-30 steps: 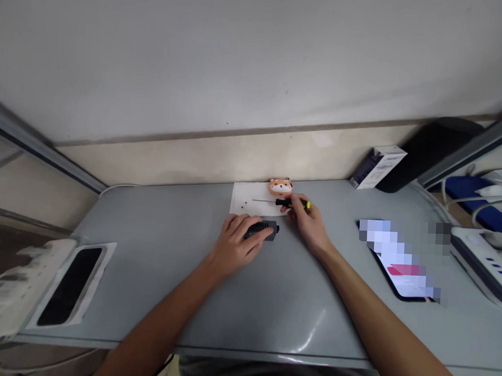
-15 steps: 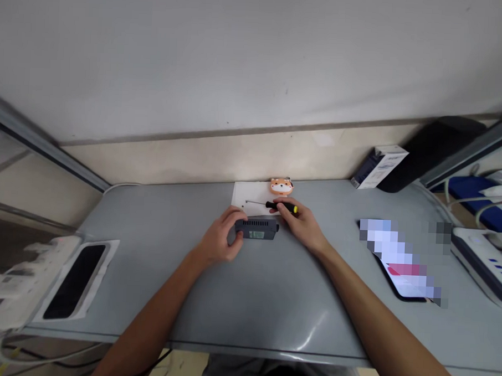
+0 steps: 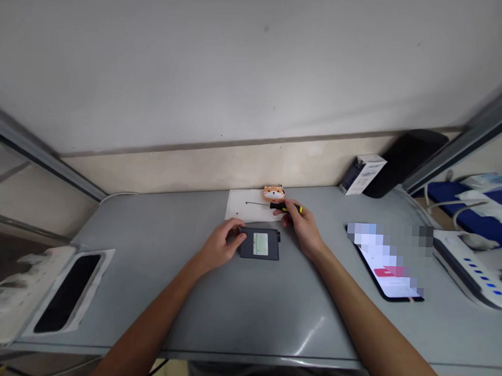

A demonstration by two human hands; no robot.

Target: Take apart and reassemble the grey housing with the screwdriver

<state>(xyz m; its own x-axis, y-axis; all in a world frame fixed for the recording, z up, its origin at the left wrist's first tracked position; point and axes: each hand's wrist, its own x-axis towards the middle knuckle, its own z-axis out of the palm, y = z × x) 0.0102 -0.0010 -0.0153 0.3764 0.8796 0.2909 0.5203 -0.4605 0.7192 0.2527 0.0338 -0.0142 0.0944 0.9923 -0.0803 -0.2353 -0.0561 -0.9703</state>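
Observation:
A small dark grey box [image 3: 260, 244] with a pale label on its top lies flat on the grey table [image 3: 246, 298]. My left hand [image 3: 220, 245] grips its left edge with curled fingers. My right hand [image 3: 301, 226] is closed on a black and yellow screwdriver [image 3: 284, 207], whose thin shaft points left over a white sheet of paper [image 3: 245, 210]. Tiny dark specks, perhaps screws, lie on that paper. An orange animal-shaped figure [image 3: 274, 193] sits at the paper's back edge.
A phone [image 3: 387, 260] with a lit screen lies at the right. Behind it stand a white carton [image 3: 362, 174] and a black object [image 3: 404, 156]. A white power strip [image 3: 474, 267] lies far right. A black-screened device in white wrap [image 3: 65, 293] rests front left.
My left hand has turned the dark box from under my palm, through standing on its edge, to lying flat with the label up. My right hand keeps the screwdriver nearly still.

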